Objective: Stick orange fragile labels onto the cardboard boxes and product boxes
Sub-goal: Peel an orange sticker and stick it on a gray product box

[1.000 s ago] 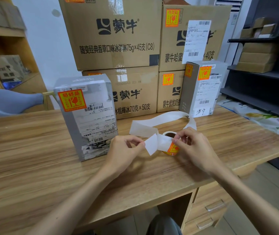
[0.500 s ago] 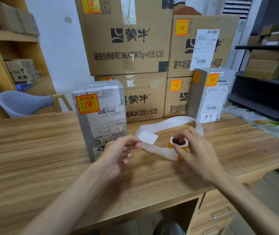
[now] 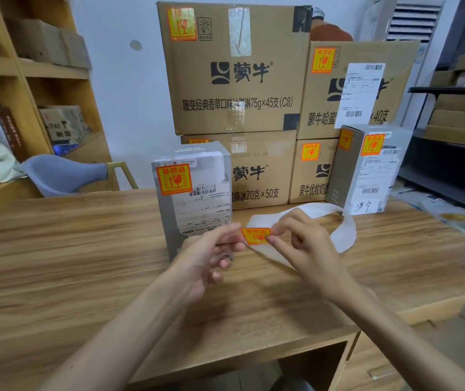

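Since 0.5 s ago the orange fragile label (image 3: 255, 235) has turned its printed face to the camera, and the right hand (image 3: 307, 244) has come off the roll, which I can no longer see. Label now hangs above the tabletop (image 3: 70, 249), stretched between the 2 hands and free of the backing strip (image 3: 344, 224), which loops behind the right hand. Left hand (image 3: 208, 258): thumb and forefinger closed in a pinch on the label's left edge, other fingers (image 3: 220, 275) loosely curled. Right hand: fingertips closed on the label's right edge, as far as I can judge. Nearest target is the grey product box (image 3: 197, 193), just behind the left hand; its front already carries 1 label, as do the cardboard boxes (image 3: 237, 80) stacked behind, so I judge a bare face is wanted. Note for the step: keep the pinches at the very edges so little adhesive is touched, hold the label taut and level, land 1 edge first, then press across to avoid creases.
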A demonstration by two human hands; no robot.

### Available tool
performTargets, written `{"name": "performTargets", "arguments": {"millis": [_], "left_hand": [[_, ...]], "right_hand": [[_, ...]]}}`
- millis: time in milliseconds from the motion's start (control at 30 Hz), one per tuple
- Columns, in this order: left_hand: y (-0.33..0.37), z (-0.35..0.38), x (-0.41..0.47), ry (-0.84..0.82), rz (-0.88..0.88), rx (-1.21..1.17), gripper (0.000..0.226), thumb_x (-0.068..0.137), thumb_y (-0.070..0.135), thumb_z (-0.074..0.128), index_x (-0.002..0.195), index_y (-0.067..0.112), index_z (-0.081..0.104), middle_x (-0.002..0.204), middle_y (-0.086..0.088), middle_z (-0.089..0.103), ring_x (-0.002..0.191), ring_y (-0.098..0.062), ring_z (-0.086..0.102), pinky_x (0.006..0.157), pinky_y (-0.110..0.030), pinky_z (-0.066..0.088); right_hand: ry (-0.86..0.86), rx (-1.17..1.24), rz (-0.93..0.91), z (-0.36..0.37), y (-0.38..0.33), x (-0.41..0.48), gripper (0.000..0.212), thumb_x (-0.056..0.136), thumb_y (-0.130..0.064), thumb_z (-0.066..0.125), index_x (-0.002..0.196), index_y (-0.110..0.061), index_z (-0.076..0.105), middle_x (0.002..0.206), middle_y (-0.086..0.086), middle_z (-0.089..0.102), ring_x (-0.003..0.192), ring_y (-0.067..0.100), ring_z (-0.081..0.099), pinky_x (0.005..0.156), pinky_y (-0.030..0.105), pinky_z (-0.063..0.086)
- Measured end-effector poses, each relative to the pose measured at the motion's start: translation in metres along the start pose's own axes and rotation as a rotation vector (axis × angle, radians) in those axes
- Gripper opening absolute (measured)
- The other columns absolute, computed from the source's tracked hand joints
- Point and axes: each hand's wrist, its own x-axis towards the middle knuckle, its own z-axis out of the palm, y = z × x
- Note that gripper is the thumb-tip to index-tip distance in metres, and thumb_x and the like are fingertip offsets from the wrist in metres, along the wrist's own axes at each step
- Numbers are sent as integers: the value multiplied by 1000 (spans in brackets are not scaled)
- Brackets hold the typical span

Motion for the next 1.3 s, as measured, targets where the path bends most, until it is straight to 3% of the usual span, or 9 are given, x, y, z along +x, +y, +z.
{"name": "performTargets", "arguments": {"millis": [233,300,400,533,733,867,1067,1200,1300], "left_hand": [[17,-49,-16,242,590,175,26,90,34,73,80,10,77,62,2,69,40,-4,45,36,-18,33],[27,-65,-21,341,782,182,30,95,32,69,74,11,74,58,5,63,43,-3,46,42,-15,34],[41,-89,-18,484,940,182,33,98,34,65,73,12,68,62,5,58,56,-12,48,52,-28,39],[62,-114,12,568,918,209,16,93,38,69,92,22,69,83,5,65,79,-17,59,76,-58,56],[78,-113,42,249,589,260,50,106,38,48,154,25,41,150,3,52,137,-14,48,117,-45,37],[74,-114,55,65,537,258,44,106,48,43,146,33,53,135,9,66,128,-12,58,110,-45,43],[62,-119,46,125,663,252,36,97,32,66,133,34,63,124,7,71,118,-15,65,98,-40,55],[58,-116,32,103,776,325,32,96,20,69,124,35,66,106,15,77,95,-2,67,88,-26,56],[54,-119,29,142,847,397,42,93,25,73,133,29,65,108,6,76,92,-18,65,80,-25,54]], "right_hand": [[-14,393,215,8,-18,17,19,82,-10,80,70,-20,69,87,0,65,61,10,47,62,18,38],[-23,471,212,11,-26,23,13,81,-5,79,72,-10,71,93,1,70,73,17,60,68,29,48],[-71,585,205,18,-40,30,9,82,-2,77,75,-5,72,109,2,73,99,26,68,86,43,55],[-138,592,160,34,-60,35,15,82,-7,78,72,-18,73,123,-9,70,117,11,64,105,48,47],[-177,581,197,46,-77,40,16,81,-13,80,70,-23,73,135,-17,63,122,-1,57,110,42,42],[-192,610,248,50,-78,43,12,81,-11,79,73,-18,73,140,-14,59,128,-2,54,112,40,42],[-186,798,332,48,-69,48,11,73,-11,84,69,-16,75,144,-12,56,132,5,53,109,37,43],[-232,954,381,47,-62,57,7,65,-12,79,66,-13,72,141,-10,59,133,7,53,108,38,37],[-265,1054,407,45,-60,67,4,68,-3,69,65,-7,70,139,-1,62,133,9,53,111,39,39]]}}
